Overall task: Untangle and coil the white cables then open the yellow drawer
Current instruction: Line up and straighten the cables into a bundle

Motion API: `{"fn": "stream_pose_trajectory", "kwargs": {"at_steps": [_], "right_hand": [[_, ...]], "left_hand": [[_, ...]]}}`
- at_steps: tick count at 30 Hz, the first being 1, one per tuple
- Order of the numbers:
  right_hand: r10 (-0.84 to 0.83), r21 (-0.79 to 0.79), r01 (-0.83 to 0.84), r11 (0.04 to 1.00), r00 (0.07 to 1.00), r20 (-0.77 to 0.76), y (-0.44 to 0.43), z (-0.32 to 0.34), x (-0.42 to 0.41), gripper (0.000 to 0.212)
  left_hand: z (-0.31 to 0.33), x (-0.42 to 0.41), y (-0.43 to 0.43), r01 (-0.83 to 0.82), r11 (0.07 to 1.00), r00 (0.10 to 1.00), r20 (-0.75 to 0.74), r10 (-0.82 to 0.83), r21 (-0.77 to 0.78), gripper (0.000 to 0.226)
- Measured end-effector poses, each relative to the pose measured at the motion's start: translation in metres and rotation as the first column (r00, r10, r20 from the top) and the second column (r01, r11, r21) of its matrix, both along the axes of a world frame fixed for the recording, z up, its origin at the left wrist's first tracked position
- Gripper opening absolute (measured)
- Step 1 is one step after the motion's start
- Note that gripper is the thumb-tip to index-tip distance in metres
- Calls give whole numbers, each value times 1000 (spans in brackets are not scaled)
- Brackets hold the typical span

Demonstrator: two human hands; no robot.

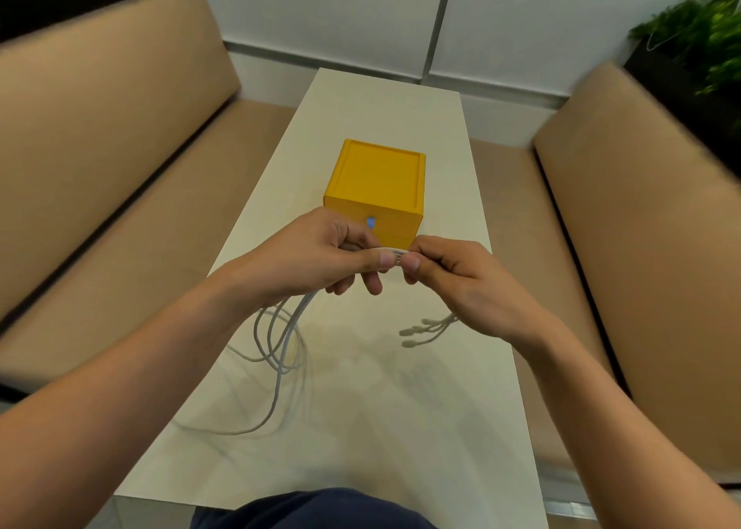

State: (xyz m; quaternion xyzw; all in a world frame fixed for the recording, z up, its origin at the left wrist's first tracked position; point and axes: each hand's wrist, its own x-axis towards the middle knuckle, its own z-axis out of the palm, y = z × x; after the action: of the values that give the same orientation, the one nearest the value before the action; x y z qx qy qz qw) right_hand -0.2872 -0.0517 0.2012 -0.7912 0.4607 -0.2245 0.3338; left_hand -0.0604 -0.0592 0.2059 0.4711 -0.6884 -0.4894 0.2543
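Both hands are raised above the white table (361, 428), just in front of the yellow drawer box (379, 185). My left hand (320, 252) and my right hand (453, 276) pinch the same bundle of white cables (280, 344) between thumb and fingers, the thumbs nearly touching. Loops of cable hang from the left hand and trail on the table. Several cable plug ends (417, 330) dangle below the right hand. The box's drawer is closed; a small blue knob (371, 222) shows on its front, partly behind my left fingers.
Tan padded benches run along both sides of the narrow table, left (120, 208) and right (641, 248). Green plants (701, 47) sit behind the right bench. A white wall closes the far end. My dark-clothed lap (312, 508) is at the table's near edge.
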Motion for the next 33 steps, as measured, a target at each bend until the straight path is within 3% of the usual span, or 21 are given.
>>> {"fn": "stream_pose_trajectory", "kwargs": {"at_steps": [5, 12, 18, 22, 25, 29, 33], "right_hand": [[-50, -26, 50, 998, 999, 1, -4, 5, -7, 29], [-24, 17, 23, 1000, 998, 60, 1, 4, -9, 29], [30, -108, -41, 993, 994, -103, -4, 8, -11, 36], [124, -107, -132, 985, 989, -76, 2, 22, -10, 37], [89, -102, -89, 991, 996, -11, -9, 16, -13, 39], [62, -163, -64, 985, 998, -20, -12, 10, -12, 38], [62, -119, -60, 991, 998, 11, -6, 17, -16, 36]], "left_hand": [[0, 2, 2, 77, 990, 986, -155, -58, 117, 17], [-1, 3, 0, 24, 998, 999, 47, -26, 50, 20], [7, 5, 5, 30, 999, 997, -76, -31, -23, 21], [8, 6, 2, -16, 994, 1000, 23, 19, -109, 21], [16, 2, 6, 28, 983, 998, 61, -18, -180, 20], [20, 4, 12, 44, 996, 996, -72, -49, -81, 19], [16, 13, 10, 100, 991, 991, -95, -92, 92, 17]]}}
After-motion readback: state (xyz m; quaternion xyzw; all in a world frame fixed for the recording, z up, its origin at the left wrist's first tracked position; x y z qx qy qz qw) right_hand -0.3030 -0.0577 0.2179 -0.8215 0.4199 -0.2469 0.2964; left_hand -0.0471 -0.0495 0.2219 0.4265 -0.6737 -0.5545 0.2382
